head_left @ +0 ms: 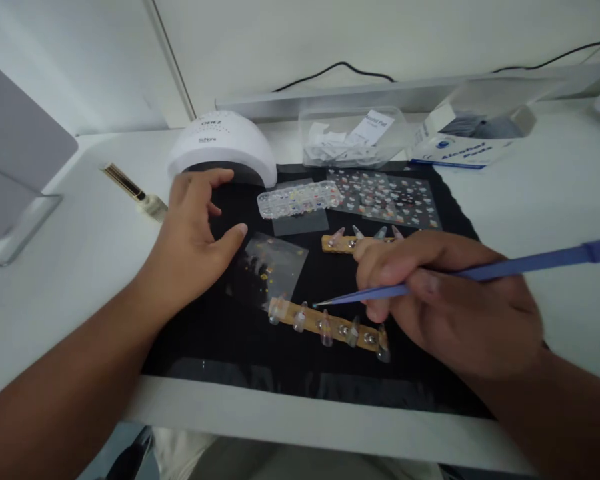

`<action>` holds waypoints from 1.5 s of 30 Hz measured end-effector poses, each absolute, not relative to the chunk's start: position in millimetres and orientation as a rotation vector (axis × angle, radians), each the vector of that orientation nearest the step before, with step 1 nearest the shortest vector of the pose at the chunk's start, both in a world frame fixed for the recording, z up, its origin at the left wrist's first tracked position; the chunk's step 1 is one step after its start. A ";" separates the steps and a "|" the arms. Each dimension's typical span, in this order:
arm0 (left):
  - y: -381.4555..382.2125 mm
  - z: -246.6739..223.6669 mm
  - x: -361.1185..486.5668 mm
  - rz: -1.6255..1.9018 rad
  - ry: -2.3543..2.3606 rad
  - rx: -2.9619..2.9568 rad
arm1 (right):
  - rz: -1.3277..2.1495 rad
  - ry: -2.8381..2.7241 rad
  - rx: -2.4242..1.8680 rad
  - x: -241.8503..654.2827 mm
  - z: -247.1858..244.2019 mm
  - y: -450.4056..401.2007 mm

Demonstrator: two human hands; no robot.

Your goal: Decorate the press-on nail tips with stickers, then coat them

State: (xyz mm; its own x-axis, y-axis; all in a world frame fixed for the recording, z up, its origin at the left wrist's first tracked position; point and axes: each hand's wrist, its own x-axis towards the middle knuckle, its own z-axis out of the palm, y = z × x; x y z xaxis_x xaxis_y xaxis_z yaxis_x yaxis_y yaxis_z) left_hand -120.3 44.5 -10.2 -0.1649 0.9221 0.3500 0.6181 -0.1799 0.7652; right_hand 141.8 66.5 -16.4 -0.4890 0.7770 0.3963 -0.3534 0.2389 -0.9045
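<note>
Pinching slender blue tweezers [505, 267], right fingers [420, 250] curled, left fingers [225, 248] parted, clear pointed nails [326, 329]

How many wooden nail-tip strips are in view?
2: the near strip, by the blue tool, and the far strip, partly hidden by the right hand. Others may be hidden.

White wall [260, 40] behind white table [555, 187]

Two wooden strips [310, 320], five nail tips [326, 330] on nearer; one lamp [225, 141], one bottle [154, 207].
</note>
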 end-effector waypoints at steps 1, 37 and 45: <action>40.3 -8.5 -119.9 1.277 1.733 1.880 | 1.467 -1.556 -0.426 141.9 -17.5 69.0; 15.4 -2.3 -88.4 0.463 1.148 2.329 | 1.651 -1.627 -0.691 143.1 -22.1 75.4; 15.3 -2.0 -89.2 0.462 1.138 2.332 | 1.691 -1.611 -0.704 142.8 -21.5 76.6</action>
